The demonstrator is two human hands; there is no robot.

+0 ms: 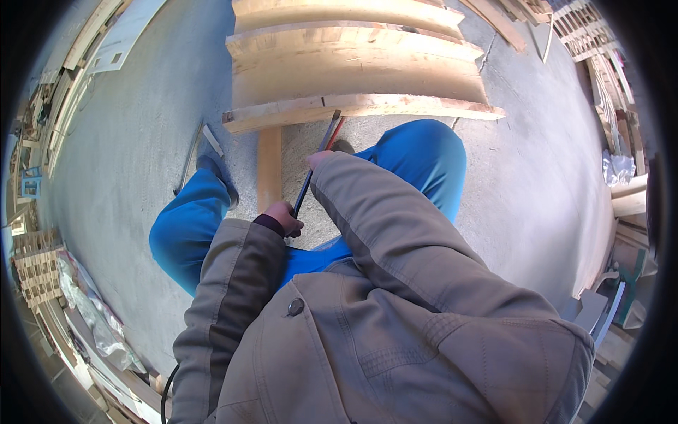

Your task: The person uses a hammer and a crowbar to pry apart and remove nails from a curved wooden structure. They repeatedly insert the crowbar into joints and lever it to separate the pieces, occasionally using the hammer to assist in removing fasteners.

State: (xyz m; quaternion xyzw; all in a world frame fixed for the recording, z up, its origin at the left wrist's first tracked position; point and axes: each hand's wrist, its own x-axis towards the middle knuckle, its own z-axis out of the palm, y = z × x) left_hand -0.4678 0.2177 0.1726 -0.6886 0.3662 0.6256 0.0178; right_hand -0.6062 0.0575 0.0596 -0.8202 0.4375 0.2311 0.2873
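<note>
A long, thin dark bar [304, 194] slants between my knees, its far tip by the nearest plank edge of a wooden frame [367, 106]. Around its near end my left hand [282, 218] is closed. Farther up, my right hand [319, 159] is closed on the bar, mostly hidden by its sleeve. A slim red piece [337, 131] sticks out beside the bar above my right hand; whether it is a separate thing I cannot tell. The frame has several pale planks in stepped rows. A flat board [269, 166] runs from under it toward me.
A thin light strip [212, 140] lies by my left foot. Stacked slatted wood [37, 268] and plastic sheeting [99, 318] stand at the left rim. More lumber [498, 21] lies far right, with a clear plastic bag [619, 169] at the right rim.
</note>
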